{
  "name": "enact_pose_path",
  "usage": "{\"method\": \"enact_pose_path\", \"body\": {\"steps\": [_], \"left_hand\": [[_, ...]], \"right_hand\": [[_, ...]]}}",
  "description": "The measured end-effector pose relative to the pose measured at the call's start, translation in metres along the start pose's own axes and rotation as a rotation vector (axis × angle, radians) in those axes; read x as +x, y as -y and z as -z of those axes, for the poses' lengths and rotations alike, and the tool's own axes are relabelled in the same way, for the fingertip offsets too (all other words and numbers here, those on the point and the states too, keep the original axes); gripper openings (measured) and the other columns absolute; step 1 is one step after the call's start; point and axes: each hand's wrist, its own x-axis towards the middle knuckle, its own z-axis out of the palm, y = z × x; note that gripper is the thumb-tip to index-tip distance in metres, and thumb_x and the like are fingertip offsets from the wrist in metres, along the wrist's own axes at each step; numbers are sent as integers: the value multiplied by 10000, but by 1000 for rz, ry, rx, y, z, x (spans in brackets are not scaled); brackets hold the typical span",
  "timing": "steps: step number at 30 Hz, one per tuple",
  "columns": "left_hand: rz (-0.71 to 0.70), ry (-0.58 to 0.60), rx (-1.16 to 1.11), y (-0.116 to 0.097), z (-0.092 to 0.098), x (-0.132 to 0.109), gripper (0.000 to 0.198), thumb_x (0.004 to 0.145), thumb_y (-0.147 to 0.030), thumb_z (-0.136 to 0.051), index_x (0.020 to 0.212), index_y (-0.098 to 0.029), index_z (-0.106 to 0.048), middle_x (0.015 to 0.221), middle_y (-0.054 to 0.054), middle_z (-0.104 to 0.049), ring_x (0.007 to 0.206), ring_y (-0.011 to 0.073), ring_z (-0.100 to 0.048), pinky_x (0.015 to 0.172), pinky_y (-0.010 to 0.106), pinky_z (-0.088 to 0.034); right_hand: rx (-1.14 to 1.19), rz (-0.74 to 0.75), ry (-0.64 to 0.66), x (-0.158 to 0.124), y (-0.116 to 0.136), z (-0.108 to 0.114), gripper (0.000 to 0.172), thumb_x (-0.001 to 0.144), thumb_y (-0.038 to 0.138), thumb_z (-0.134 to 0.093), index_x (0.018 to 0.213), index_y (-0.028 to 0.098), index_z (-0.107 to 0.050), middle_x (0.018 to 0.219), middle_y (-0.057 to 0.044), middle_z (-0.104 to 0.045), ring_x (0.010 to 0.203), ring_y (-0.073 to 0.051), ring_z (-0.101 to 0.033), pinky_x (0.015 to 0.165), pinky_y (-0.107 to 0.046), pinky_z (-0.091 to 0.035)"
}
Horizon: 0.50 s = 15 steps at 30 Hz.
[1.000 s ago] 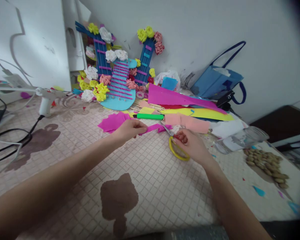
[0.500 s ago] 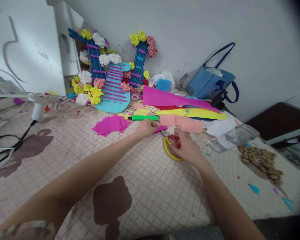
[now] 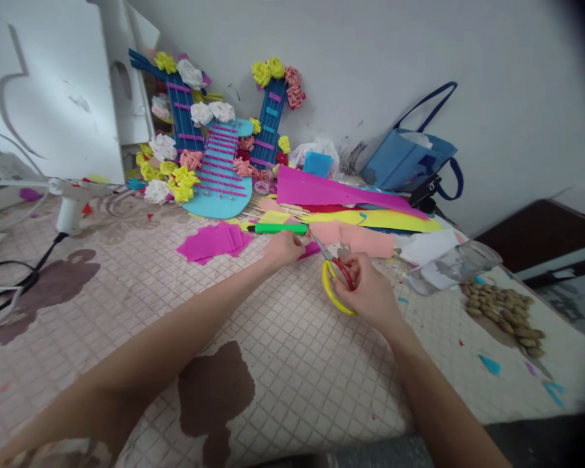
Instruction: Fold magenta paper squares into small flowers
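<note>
My right hand (image 3: 365, 292) grips a pair of scissors (image 3: 335, 276) with red and yellow handles, blades pointing up-left toward a pink paper strip (image 3: 311, 249). My left hand (image 3: 283, 248) pinches that strip's left end, fingers closed, just below a green marker (image 3: 277, 228). A pile of cut pink paper pieces (image 3: 214, 241) lies left of my left hand on the checked tablecloth (image 3: 292, 344).
Blue foam constructions with paper flowers (image 3: 214, 149) stand at the back. Coloured foam sheets (image 3: 365, 208), a blue bag (image 3: 409, 162), a clear jar (image 3: 448, 268) and peanuts (image 3: 502, 312) lie right. A glue gun (image 3: 73, 198) and cables (image 3: 10, 286) are left.
My left hand slid right along the pink strip toward the scissors, leaving the pink pile behind. My right hand lifted the scissors slightly and angled them upright.
</note>
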Motion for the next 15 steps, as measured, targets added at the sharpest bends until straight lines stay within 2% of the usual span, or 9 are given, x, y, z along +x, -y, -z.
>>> {"method": "enact_pose_path", "body": {"steps": [5,9,15], "left_hand": [[15,-23,46,2,-3,3,181,678,-294,-675,804,-166,-699,744,62,-691,710,213,-640,578,260,-435],[-21,-23,68,5,-5,6,206,680,-342,-691,793,-170,-689,744,52,-695,715,202,-647,581,248,-443],[-124,-63,134,7,-4,-5,117,746,-195,-598,831,-151,-665,801,56,-690,748,185,-635,625,248,-449]], "right_hand": [[-151,-12,64,0,5,-10,341,743,392,-613,1005,224,-475,887,-37,-642,709,-211,-605,552,-263,-327],[-248,5,138,1,3,-11,304,781,366,-584,1024,208,-495,883,-59,-650,690,-216,-606,540,-265,-301],[-255,40,163,1,1,-11,326,825,383,-560,1098,211,-512,951,-74,-659,746,-234,-622,568,-281,-346]]}}
